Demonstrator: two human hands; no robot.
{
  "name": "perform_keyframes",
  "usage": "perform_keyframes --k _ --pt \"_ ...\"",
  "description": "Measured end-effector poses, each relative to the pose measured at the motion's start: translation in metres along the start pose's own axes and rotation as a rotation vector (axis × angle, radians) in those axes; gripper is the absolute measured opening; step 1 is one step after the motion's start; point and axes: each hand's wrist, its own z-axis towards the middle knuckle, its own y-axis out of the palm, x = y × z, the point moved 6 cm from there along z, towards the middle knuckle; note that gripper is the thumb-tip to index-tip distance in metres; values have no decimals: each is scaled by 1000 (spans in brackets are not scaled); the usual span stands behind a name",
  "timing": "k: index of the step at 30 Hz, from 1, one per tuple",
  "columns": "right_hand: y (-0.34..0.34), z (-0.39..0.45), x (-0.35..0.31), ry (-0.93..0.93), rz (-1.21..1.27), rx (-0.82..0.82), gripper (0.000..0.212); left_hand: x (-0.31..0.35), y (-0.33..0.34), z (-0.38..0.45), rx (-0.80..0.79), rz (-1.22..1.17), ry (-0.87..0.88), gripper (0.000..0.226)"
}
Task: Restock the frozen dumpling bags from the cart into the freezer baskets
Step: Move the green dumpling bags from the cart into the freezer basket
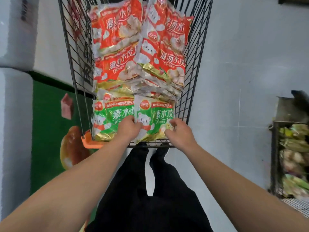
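- Dumpling bags fill a black wire cart (187, 91) that stands on a pale grey floor (234, 64); the cart's long axis runs straight away from the person, its near rim just ahead of their black trousers (150, 198).
- A green mat (46, 114) printed with food pictures lies on the floor to the left of the cart, beside white blocks (15, 97) at the frame's left edge.
- A metal rack (291, 148) with blurred green and pale packs stands at the right edge.
- Red bags (117, 30) lie stacked in two columns across the middle and far part of the cart, printed faces up, long axes running along the cart.
- Two green bags sit side by side at the near end, faces up, tops pointing away from the person: the left green bag (107, 121) and the right green bag (155, 114).
- The left hand (128, 129) grips the left edge of the right green bag, fingers curled round it.
- The right hand (180, 133) holds that bag's right edge, fingers bent over it.
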Motion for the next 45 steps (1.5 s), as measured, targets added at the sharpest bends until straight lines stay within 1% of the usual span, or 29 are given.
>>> perform_keyframes --k 2,5,9,11,14,15,16,17,18,19,21,22,24,26,28,30,33,36,40,45 --pt "5 3 3 15 -6 -9 48 1 3 7 -12 -11 17 14" --pt "7 14 -4 32 5 -6 47 -1 -9 12 -28 -84 32 17" --pt "10 33 -15 77 80 9 50 -27 -48 7 4 -247 -54 12" --pt "8 43 -17 115 172 27 53 -47 -64 9 -7 -263 -102 12" --pt "17 61 -19 221 343 0 62 -78 -84 17 47 -263 -195 14" --pt "24 67 -17 270 398 -38 61 -86 -87 21 75 -264 -212 15" --pt "34 74 -13 326 471 -85 55 -88 -88 21 92 -264 -230 15" --pt "43 76 -11 381 568 -130 42 -88 -87 23 101 -283 -235 16" --pt "49 76 -11 423 652 -147 24 -87 -85 22 104 -315 -250 16" --pt "50 74 -11 453 695 -126 15 -85 -82 21 111 -367 -265 15" --pt "46 69 -5 477 697 -45 22 -82 -78 14 110 -500 -302 9" --pt "43 69 0 476 699 -17 23 -80 -78 12 103 -539 -318 11" --pt "36 65 0 441 703 6 24 -76 -77 5 113 -578 -300 18" --pt "27 57 -2 399 715 9 23 -74 -80 -5 164 -574 -254 17" --pt "16 45 -9 350 741 24 21 -74 -81 -21 218 -604 -240 21" --pt "2 34 -18 273 770 23 20 -72 -82 -47 263 -700 -239 26" --pt "-17 13 -37 165 778 -12 18 -73 -81 -91 309 -901 -241 17" --pt "-28 -5 -55 69 719 -58 19 -81 -79 -132 321 -1090 -238 13" --pt "-18 -37 -98 -58 591 -164 16 -110 -83 -185 409 -1235 -236 15" --pt "28 -85 -158 -218 428 -258 15 -173 -90 -242 567 -1418 -241 16"
